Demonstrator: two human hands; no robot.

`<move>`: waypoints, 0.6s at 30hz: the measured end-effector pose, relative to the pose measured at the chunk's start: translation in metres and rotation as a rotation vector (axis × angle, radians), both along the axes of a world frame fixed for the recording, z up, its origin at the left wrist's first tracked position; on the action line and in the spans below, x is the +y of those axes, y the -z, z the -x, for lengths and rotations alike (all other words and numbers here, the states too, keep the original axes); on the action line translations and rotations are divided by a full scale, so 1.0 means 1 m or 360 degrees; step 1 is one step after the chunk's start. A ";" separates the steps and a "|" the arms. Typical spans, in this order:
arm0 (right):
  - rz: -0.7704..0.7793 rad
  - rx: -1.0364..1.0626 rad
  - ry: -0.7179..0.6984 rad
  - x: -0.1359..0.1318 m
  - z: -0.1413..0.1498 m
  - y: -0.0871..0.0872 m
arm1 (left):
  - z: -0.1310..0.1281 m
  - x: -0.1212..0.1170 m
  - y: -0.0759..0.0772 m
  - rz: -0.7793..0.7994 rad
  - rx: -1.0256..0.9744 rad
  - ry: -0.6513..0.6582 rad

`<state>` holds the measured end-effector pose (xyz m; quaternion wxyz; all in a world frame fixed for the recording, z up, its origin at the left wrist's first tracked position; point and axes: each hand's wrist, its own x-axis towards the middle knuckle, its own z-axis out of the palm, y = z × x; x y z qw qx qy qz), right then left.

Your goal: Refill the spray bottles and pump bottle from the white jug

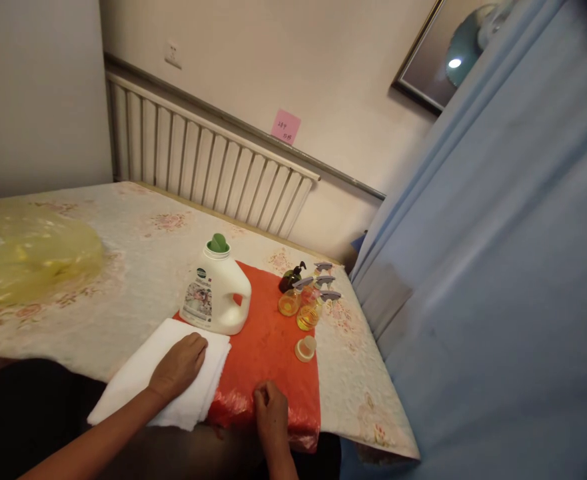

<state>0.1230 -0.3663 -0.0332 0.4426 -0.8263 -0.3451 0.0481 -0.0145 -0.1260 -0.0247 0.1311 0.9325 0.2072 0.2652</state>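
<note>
My left hand (182,363) rests on a folded white towel (148,357), fingers curled in a loose fist. On a red plastic sheet (258,320) lies my right hand (272,408), its fingers bent together near the front edge; nothing shows in them. Beyond the towel stands a large white detergent jug (218,293), upright, with a side handle and a printed label. A green piece (218,243) sits in its mouth. A pale cap (305,349) lies on the sheet, in front of spray bottles (308,315) holding yellow-orange liquid.
A dark pump bottle (291,277) stands behind the spray bottles. At the far left a yellow plastic bag (33,253) lies on the flowered tablecloth (158,267). A radiator (198,153) runs along the wall behind. A blue curtain (498,267) hangs on the right.
</note>
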 end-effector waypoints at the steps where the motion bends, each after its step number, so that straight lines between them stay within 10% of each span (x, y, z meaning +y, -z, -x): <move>1: 0.0001 0.0005 0.0000 0.000 0.000 0.000 | 0.000 0.000 0.001 0.0000 -0.0004 0.0002; 18: -0.0321 0.0071 0.0073 -0.004 0.012 -0.031 | -0.017 -0.027 -0.006 0.0250 -0.0216 0.0087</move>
